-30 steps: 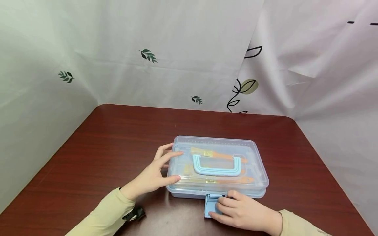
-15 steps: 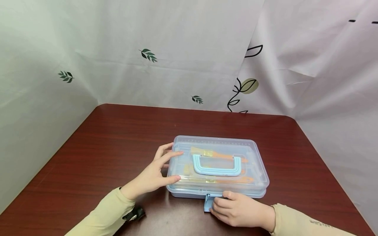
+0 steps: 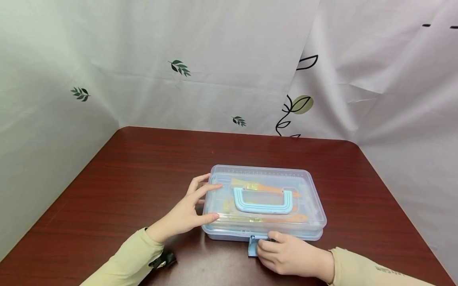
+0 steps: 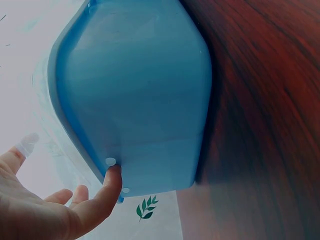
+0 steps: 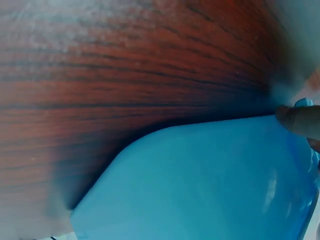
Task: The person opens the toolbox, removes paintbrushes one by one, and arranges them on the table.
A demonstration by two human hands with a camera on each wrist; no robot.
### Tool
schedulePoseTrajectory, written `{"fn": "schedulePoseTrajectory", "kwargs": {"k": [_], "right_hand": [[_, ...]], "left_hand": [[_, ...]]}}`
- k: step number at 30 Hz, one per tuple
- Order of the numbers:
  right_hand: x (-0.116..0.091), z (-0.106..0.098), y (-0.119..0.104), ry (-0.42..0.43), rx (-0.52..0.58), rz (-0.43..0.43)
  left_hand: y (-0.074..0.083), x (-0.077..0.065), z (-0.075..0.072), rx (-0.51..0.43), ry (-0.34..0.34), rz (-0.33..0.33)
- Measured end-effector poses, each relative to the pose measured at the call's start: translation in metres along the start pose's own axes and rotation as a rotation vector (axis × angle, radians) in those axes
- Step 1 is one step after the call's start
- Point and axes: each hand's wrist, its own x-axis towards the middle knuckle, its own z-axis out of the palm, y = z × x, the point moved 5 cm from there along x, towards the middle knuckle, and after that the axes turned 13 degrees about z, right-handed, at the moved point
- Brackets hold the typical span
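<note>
A plastic storage box (image 3: 308, 180) with a clear lid and blue base sits on the table, lid down. Several paintbrushes (image 3: 270, 188) with orange handles show through the lid, around its light-blue carry handle (image 3: 262, 208), which lies flat. My left hand (image 3: 184, 208) rests spread at the box's left end, thumb on the lid. In the left wrist view one fingertip (image 4: 114, 177) touches the blue end wall. At the front, my right hand (image 3: 284, 255) holds the flipped-out blue latch (image 3: 252, 247) in curled fingers, partly hiding it.
The reddish-brown wooden table (image 3: 154, 159) extends behind the box and to both sides. White curtains (image 3: 214, 91) with leaf prints hang along its back and sides. A black strap (image 3: 163, 260) hangs under my left wrist.
My right hand has moved slightly left and up, its fingers curling closer round the latch, which now tilts up more. The left hand and the box have stayed put.
</note>
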Motion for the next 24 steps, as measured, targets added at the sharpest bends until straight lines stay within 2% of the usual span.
{"fn": "schedulePoseTrajectory", "kwargs": {"k": [5, 8, 11, 13, 16, 20, 22, 24], "right_hand": [[-0.001, -0.007, 0.005, -0.013, 0.014, 0.007], [0.000, -0.015, 0.012, -0.001, 0.061, 0.037], [0.001, -0.028, 0.022, 0.068, 0.141, 0.082], [0.001, -0.038, 0.032, 0.144, 0.185, 0.119], [-0.001, -0.054, 0.052, 0.297, 0.221, 0.221], [-0.010, -0.066, 0.080, 0.512, 0.270, 0.430], [-0.019, -0.066, 0.089, 0.564, 0.306, 0.535], [-0.029, -0.062, 0.095, 0.565, 0.338, 0.632]], "left_hand": [[0.000, 0.000, 0.000, 0.002, 0.002, 0.003], [0.000, 0.000, 0.000, 0.005, 0.003, 0.007], [0.000, 0.000, 0.001, 0.003, 0.001, 0.008], [0.000, 0.000, 0.001, -0.001, 0.000, 0.008], [0.001, 0.000, 0.002, -0.003, -0.003, 0.008], [0.000, 0.000, 0.001, 0.002, -0.005, 0.008], [0.000, 0.000, 0.000, 0.006, -0.005, 0.008], [-0.001, 0.000, 0.000, 0.010, -0.005, 0.007]]}}
